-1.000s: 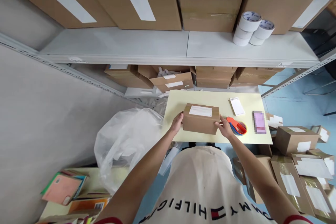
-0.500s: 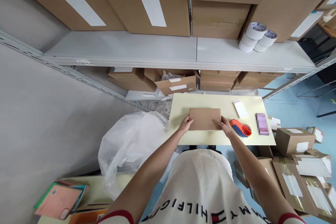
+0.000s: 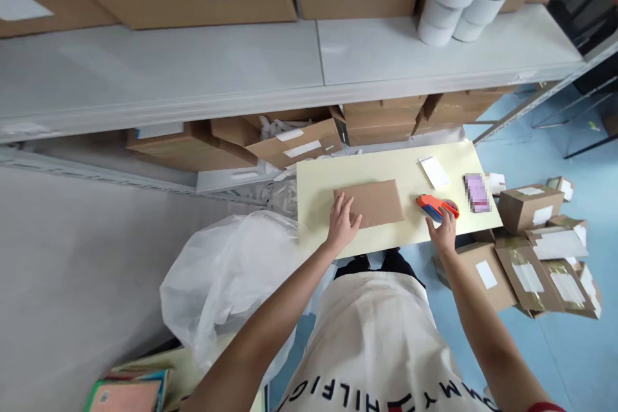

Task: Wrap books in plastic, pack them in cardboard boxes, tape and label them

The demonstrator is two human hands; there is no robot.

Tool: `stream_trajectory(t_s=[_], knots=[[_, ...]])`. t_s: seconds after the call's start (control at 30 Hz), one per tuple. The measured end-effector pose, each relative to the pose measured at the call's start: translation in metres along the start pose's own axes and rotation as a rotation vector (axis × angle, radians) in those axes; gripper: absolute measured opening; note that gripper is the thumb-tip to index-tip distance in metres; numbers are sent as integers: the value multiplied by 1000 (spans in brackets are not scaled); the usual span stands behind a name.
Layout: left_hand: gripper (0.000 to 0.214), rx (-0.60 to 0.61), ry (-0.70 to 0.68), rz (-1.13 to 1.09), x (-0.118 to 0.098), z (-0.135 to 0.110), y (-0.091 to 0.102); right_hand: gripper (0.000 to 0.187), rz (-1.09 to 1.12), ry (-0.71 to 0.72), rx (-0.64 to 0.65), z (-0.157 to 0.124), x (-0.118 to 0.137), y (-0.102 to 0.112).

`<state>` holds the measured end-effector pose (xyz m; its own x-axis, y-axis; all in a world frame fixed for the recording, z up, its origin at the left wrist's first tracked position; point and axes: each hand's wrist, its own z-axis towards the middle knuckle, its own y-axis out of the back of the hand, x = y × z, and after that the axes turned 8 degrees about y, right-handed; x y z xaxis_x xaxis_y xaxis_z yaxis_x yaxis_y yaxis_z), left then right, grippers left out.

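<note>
A flat brown cardboard box (image 3: 379, 204) lies on the pale yellow table (image 3: 316, 174). My left hand (image 3: 343, 223) rests on the box's left end with its fingers spread. Over to the right, my right hand (image 3: 443, 232) is at the near side of an orange and blue tape dispenser (image 3: 431, 204). Its fingers are apart and reach toward the dispenser's handle; whether they touch it I cannot tell. Behind the dispenser lies a white pad of labels or paper (image 3: 434, 172), and to its right a blurred purple object (image 3: 477, 192).
A grey shelf (image 3: 270, 58) with large cartons and stacked white tape rolls (image 3: 456, 0) spans the far side. Below it stands an open carton (image 3: 299, 143). A translucent plastic bag (image 3: 226, 283) bulges at the table's left. Several taped boxes (image 3: 531, 277) lie on the floor at right.
My right hand has let go of the box and moved right to the tape dispenser. My left hand has shifted onto the box's top. The box now lies slightly turned, and the view has tilted.
</note>
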<state>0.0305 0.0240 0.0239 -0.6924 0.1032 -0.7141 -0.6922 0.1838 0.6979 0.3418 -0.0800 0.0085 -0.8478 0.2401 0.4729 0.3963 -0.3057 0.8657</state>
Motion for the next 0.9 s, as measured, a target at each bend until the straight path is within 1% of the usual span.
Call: stream_trajectory(t_s=[0.03,0.1,0.2,0.23,0.3,0.33,0.4,0.47,0.53,0.57,0.63,0.7,0.77,0.83,0.9], knots=[[50,54,-45,27,-12,6,-4,50,-67,2,33,4,-10,5],[42,182,-107,61,-38,19,-16,46,-165,-10,167,12,-28,9],[35,378,-173,79,-77,42,-41,39,-245,-67,365,22,-43,6],[35,427,-184,83,-88,50,-51,36,-247,-81,403,24,-47,5],[37,476,-175,80,-108,66,-69,31,-195,-78,436,26,-53,6],[41,486,-153,68,-117,73,-78,29,-136,-66,436,26,-56,9],[51,530,-66,5,-130,87,-93,29,57,-44,438,24,-62,19],[56,663,73,-108,-141,97,-105,34,312,-58,465,21,-69,31],[50,819,217,-218,-151,104,-114,40,549,-105,500,16,-73,40],[44,873,278,-254,-155,106,-117,43,647,-137,509,14,-74,42],[38,920,371,-282,-163,109,-120,46,817,-202,507,8,-76,43],[37,954,453,-269,-171,113,-122,48,966,-258,484,2,-77,39],[34,1021,508,-214,-179,118,-125,49,1080,-298,458,-3,-78,34],[30,1080,510,-108,-185,124,-127,49,1160,-341,442,-8,-78,27],[30,1087,460,52,-188,131,-129,49,1229,-422,442,-12,-76,21]])
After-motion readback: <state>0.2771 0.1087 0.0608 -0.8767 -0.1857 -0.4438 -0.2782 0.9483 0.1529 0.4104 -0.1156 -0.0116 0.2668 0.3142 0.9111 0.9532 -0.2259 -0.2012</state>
